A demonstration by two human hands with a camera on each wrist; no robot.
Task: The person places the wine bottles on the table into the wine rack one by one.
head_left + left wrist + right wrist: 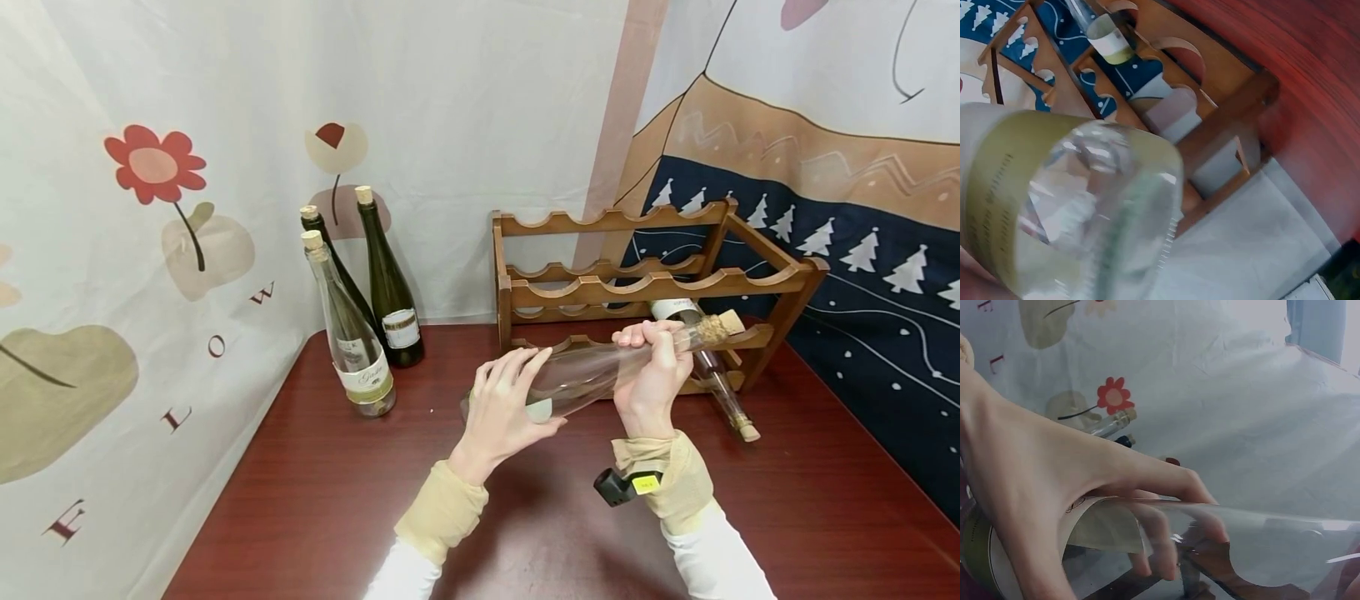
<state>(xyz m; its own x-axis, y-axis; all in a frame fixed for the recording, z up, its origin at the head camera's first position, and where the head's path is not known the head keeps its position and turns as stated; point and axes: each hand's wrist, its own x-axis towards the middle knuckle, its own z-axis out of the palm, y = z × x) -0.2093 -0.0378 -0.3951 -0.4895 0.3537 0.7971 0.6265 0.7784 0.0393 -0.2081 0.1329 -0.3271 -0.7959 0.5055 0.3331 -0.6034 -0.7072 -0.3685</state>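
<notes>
A clear glass wine bottle (577, 379) with a cork (723, 325) is held tilted in front of the rack, its neck to the right and slightly up. My left hand (502, 408) grips it round the labelled base end, thumb below and fingers over the top. Around the neck, just below the cork, curl the fingers of my right hand (651, 383). The bottle's base and pale green label (997, 200) fill the left wrist view's lower left. The right wrist view shows the left hand wrapped over the label, with fingers visible through the glass.
A two-tier wooden wine rack (600, 290) stands at the back right. Another corked bottle (723, 396) lies in its lower tier, neck pointing forward. On the left stand a clear bottle (352, 342) and two dark green bottles, one at the right (390, 287). Printed curtains (450, 125) border the dark red table (322, 500).
</notes>
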